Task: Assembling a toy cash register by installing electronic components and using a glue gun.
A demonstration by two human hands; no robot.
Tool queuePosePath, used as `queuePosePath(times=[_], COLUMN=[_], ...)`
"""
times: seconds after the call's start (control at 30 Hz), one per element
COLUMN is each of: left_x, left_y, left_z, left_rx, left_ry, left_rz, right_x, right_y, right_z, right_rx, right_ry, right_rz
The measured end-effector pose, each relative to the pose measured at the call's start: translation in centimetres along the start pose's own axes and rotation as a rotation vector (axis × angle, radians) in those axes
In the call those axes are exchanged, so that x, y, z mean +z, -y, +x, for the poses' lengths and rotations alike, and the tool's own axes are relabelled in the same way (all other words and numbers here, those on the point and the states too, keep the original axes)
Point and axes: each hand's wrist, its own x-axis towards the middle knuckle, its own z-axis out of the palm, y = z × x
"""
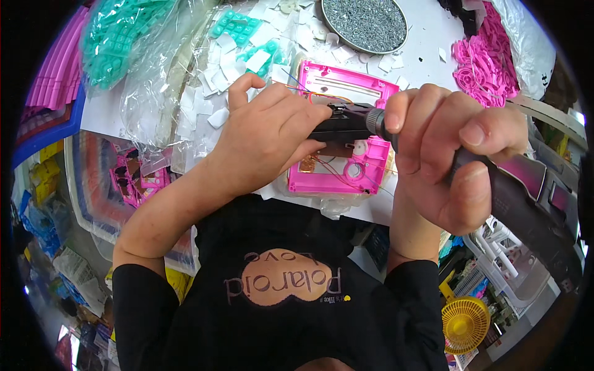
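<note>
My right hand (442,139) is wrapped round a black electric screwdriver (520,204), its knurled collar (374,121) facing left. The driver's tip is hard to make out against a black block-shaped part (340,128) in front of it. My left hand (269,127) grips the left end of that black part, with the thumb low and the index finger on top. Beneath both hands lies an open pink plastic housing (300,180), with thin red and blue wires and a round speaker-like hole. My hands hide its middle.
A round metal dish of small screws (366,25) stands at the back. White paper pieces (216,77) and teal rubber keypads (236,28) are scattered at back left. Pink plastic parts (486,71) are heaped at right. A crate (80,179) is left; a yellow fan (465,324), lower right.
</note>
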Motion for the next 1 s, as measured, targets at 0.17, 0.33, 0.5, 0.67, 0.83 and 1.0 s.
queuePosePath(times=[0.17, 0.33, 0.5, 0.67, 0.83, 1.0], left_x=[0.2, 0.3, 0.4, 1.0, 1.1, 1.0], left_y=[0.2, 0.4, 0.4, 0.3, 0.3, 0.5], left_z=[0.1, 0.0, 0.0, -0.2, -0.1, -0.1], left_rx=[-0.003, 0.008, 0.017, 0.039, 0.04, 0.001], left_ry=[-0.011, -0.034, -0.058, -0.122, -0.143, -0.097], left_rz=[-0.046, -0.042, -0.04, -0.044, -0.04, -0.03], right_x=[1.3, 2.5, 2.8, 3.9, 3.3, 0.0], right_y=[0.1, -0.2, -1.1, -0.8, -0.7, -1.6], right_z=[0.2, 0.0, 0.0, 0.3, 0.9, 2.0], right_rx=[0.029, 0.075, 0.027, 0.05, 0.099, 0.124], right_ry=[-0.104, -0.204, -0.199, -0.201, -0.154, 0.084], right_rz=[-0.05, -0.094, -0.094, -0.106, -0.238, 0.03])
